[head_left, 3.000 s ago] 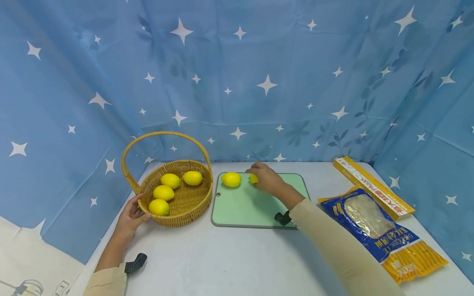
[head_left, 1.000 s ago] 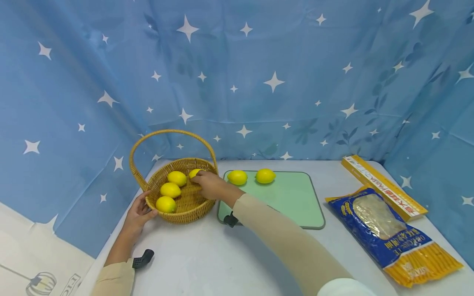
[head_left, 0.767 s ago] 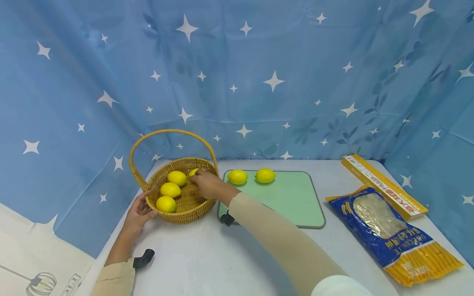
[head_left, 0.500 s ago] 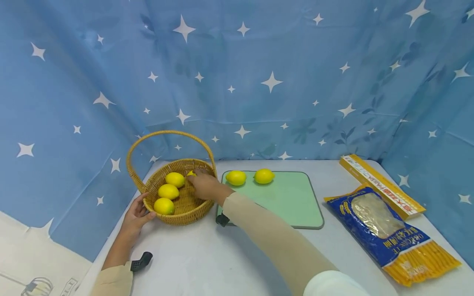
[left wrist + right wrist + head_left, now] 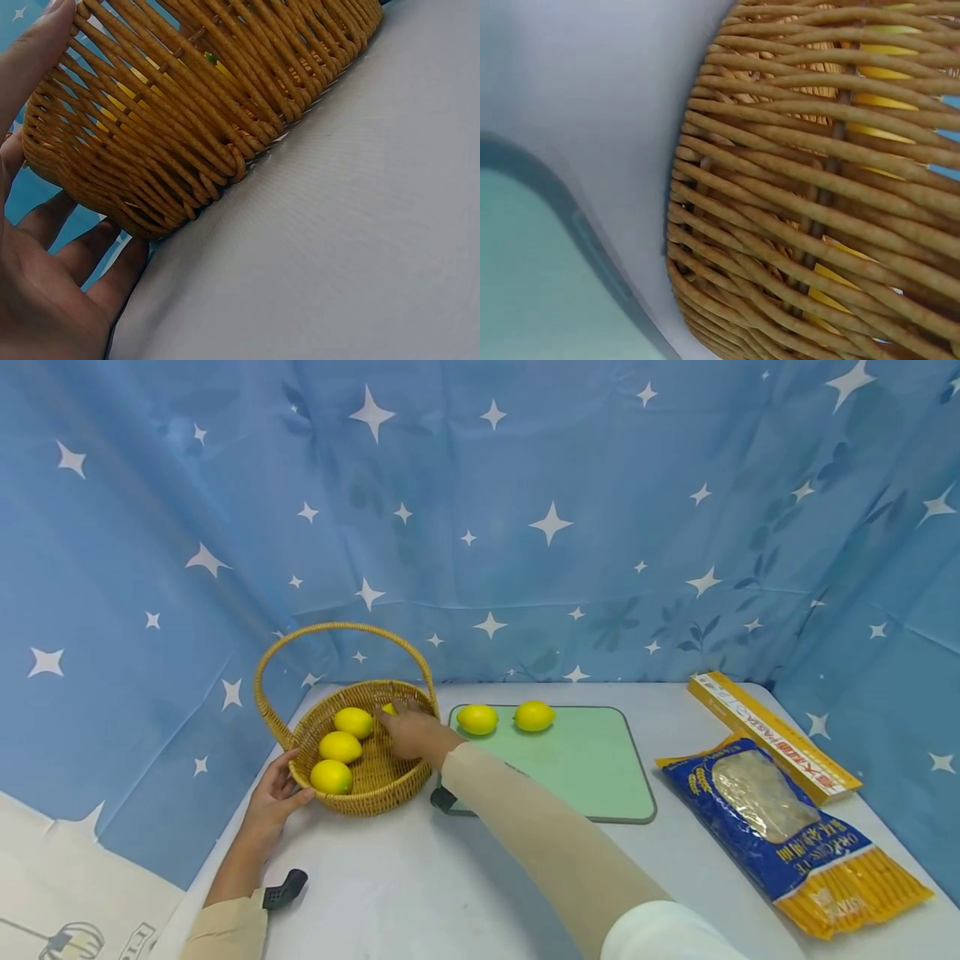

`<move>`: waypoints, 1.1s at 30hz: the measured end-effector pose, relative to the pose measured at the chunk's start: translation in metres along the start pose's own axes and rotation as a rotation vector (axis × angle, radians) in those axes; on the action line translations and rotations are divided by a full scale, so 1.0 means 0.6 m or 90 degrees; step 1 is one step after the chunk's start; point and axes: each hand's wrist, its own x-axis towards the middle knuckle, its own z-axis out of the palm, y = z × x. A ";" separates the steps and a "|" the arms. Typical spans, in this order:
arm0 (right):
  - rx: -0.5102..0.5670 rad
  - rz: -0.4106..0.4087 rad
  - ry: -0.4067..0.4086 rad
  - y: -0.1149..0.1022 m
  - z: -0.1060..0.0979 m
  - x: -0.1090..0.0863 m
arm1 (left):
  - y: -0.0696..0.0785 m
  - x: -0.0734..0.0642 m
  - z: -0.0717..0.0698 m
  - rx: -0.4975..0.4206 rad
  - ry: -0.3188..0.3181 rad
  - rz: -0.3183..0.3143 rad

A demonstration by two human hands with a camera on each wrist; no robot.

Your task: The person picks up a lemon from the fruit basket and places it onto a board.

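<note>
The wicker basket [image 5: 371, 804] with a tall handle stands on the table at the left, several yellow lemons inside. My left hand [image 5: 268, 802] grips its near left side; in the left wrist view the thumb lies against the upper weave and the fingers reach under the basket's side. My right hand [image 5: 411, 729] reaches into the basket from the right, thumb and fingers around a lemon [image 5: 389, 708] that they mostly cover. Three other lemons, including the nearest lemon [image 5: 332, 777], lie along the left inside. In the right wrist view the basket's weave [image 5: 780, 165] hides this hand.
Right of the basket lies a green cutting board [image 5: 577, 768] bearing a left lemon [image 5: 477, 719] and a right lemon [image 5: 534, 716]. Farther right are a blue and yellow pasta bag [image 5: 787, 843] and a long yellow box [image 5: 772, 735]. A blue star-patterned curtain [image 5: 480, 568] closes the back.
My right hand set the second lemon on the cutting board, then moved left into the basket. Lately its fingers have closed further over the lemon there. The left hand keeps its place at the basket.
</note>
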 end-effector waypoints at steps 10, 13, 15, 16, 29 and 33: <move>-0.071 -0.010 0.064 -0.006 0.007 0.005 | 0.004 -0.002 -0.001 -0.017 -0.005 0.006; -0.075 -0.013 0.079 -0.006 0.007 0.004 | 0.005 -0.004 0.000 -0.014 -0.006 0.003; -0.081 -0.016 0.080 -0.006 0.007 0.003 | 0.005 -0.005 0.001 -0.014 -0.005 0.006; -0.086 -0.016 0.079 -0.006 0.007 0.002 | 0.005 -0.005 0.001 -0.014 -0.005 0.006; -0.086 -0.035 0.075 -0.003 0.006 -0.001 | 0.002 -0.003 0.002 -0.020 -0.006 0.001; -0.082 -0.050 0.085 0.000 0.007 0.000 | 0.003 -0.003 -0.001 -0.017 -0.007 0.002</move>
